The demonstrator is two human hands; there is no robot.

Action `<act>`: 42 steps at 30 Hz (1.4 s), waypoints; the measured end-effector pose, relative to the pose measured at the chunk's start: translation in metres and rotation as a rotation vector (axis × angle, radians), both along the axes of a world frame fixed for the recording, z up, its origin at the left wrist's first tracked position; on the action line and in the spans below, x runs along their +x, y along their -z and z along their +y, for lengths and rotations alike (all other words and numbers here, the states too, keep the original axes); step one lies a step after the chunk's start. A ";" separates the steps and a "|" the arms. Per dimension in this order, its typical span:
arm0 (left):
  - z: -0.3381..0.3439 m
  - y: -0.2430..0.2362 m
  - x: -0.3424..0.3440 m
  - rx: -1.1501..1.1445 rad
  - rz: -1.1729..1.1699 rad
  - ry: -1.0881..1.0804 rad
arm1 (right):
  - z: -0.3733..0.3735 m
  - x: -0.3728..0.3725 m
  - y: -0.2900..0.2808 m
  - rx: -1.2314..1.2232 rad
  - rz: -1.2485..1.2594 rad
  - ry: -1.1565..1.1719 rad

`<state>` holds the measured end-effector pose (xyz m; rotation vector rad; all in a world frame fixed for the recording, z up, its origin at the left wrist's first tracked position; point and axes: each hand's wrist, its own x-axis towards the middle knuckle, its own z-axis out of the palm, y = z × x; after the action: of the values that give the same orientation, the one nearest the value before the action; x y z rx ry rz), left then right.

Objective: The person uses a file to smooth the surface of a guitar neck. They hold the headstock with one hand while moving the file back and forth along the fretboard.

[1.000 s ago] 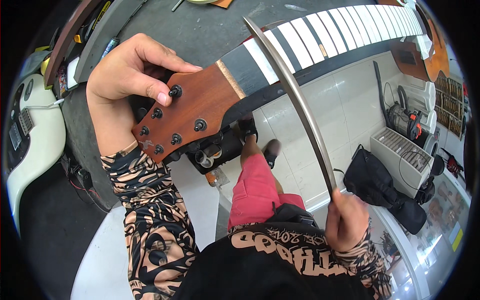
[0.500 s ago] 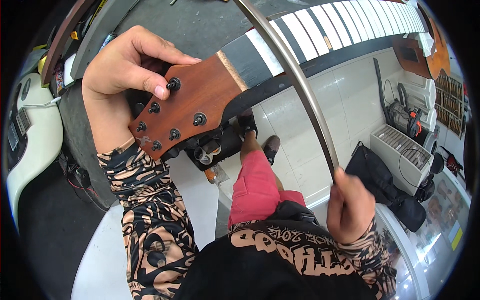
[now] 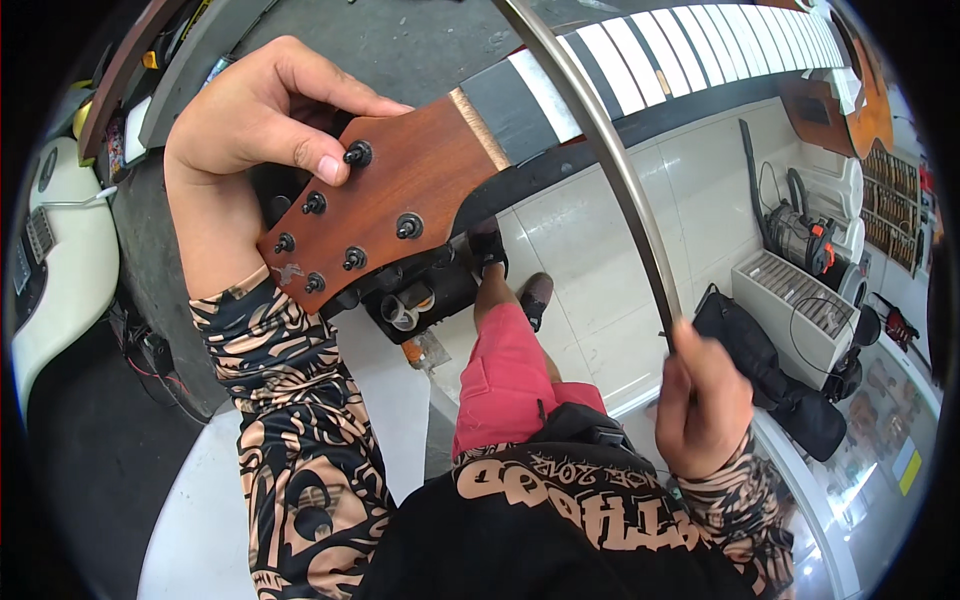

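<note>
My left hand (image 3: pixel 255 125) grips the brown wooden headstock (image 3: pixel 410 175) of a guitar, thumb beside a black tuner post. The neck extends to the upper right, its dark fingerboard (image 3: pixel 530 135) covered with white strips (image 3: pixel 728 55) between the frets. A pale strip (image 3: pixel 480 128) crosses where headstock and fingerboard meet. My right hand (image 3: pixel 705 400) is closed around a long, curved-looking metal bar (image 3: pixel 628 180), perhaps a file, which slants across the taped fingerboard and runs out of the top of the picture.
A cream electric guitar (image 3: pixel 70 280) lies left on a grey bench (image 3: pixel 400 30). Right, on the tiled floor (image 3: pixel 590 260), are a ribbed box (image 3: pixel 780 300), black bags (image 3: pixel 730 340) and machinery (image 3: pixel 805 235). A glass showcase (image 3: pixel 870 450) stands at lower right; a black stand with cups (image 3: pixel 400 315) sits below the headstock.
My right hand and the metal bar have moved upward in the picture, away from my body, across the fingerboard. My left hand and the headstock have shifted slightly upward too.
</note>
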<state>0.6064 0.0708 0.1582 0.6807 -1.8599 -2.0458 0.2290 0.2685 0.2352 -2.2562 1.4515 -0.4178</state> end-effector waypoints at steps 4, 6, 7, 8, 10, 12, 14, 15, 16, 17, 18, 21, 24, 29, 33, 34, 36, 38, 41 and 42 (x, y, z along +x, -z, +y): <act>-0.002 -0.006 -0.006 -0.033 -0.023 0.025 | 0.045 -0.025 -0.009 0.023 0.018 0.027; -0.003 -0.006 -0.005 -0.011 -0.036 0.017 | 0.037 -0.019 -0.012 0.041 0.044 0.032; -0.002 -0.007 -0.004 0.015 -0.051 0.009 | 0.017 -0.006 -0.015 0.060 0.050 0.034; 0.000 -0.005 -0.003 0.022 -0.050 0.005 | -0.005 0.009 -0.017 0.062 0.056 0.032; -0.002 0.002 0.000 -0.038 -0.036 0.016 | -0.044 0.034 -0.012 0.029 0.056 0.012; -0.002 0.000 -0.003 -0.027 -0.032 0.014 | -0.058 0.044 -0.014 0.002 0.051 -0.011; -0.001 -0.001 -0.004 -0.014 -0.029 0.010 | -0.062 0.046 -0.022 -0.042 -0.069 0.039; 0.000 0.001 -0.003 -0.033 -0.045 -0.001 | -0.061 0.046 -0.024 -0.063 -0.113 0.067; 0.000 0.003 -0.002 -0.052 -0.061 -0.011 | -0.059 0.046 -0.028 -0.082 -0.152 0.098; 0.001 0.004 0.000 -0.053 -0.061 -0.014 | -0.058 0.044 -0.030 -0.100 -0.178 0.120; -0.001 0.005 0.000 -0.078 -0.050 -0.003 | -0.055 0.040 -0.034 -0.110 -0.189 0.142; -0.007 0.012 0.005 -0.099 -0.021 0.029 | -0.045 0.028 -0.041 -0.102 -0.184 0.193; -0.008 0.015 0.007 -0.065 -0.016 0.040 | -0.028 0.017 -0.035 -0.036 -0.130 0.210; -0.007 0.020 0.015 -0.079 -0.008 -0.032 | 0.008 -0.001 -0.011 0.088 -0.090 0.236; -0.006 0.016 0.015 -0.061 -0.058 -0.071 | 0.030 -0.014 0.000 0.098 -0.016 0.214; -0.008 0.014 0.018 -0.092 -0.100 -0.054 | 0.033 -0.015 0.004 0.061 -0.038 0.203; -0.010 0.014 0.019 -0.124 -0.140 -0.039 | 0.040 -0.018 0.004 0.079 -0.022 0.202; -0.010 0.015 0.018 -0.076 -0.137 -0.048 | 0.046 -0.021 0.006 0.091 -0.025 0.204; -0.011 0.018 0.026 -0.148 -0.141 -0.054 | 0.056 -0.026 0.008 0.094 -0.008 0.214; -0.011 0.018 0.026 -0.149 -0.142 -0.054 | 0.059 -0.027 0.008 0.094 -0.009 0.215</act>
<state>0.6322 0.0593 0.1397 0.8450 -2.0237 -1.8471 0.2020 0.3271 0.2274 -2.0316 1.6798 -0.4146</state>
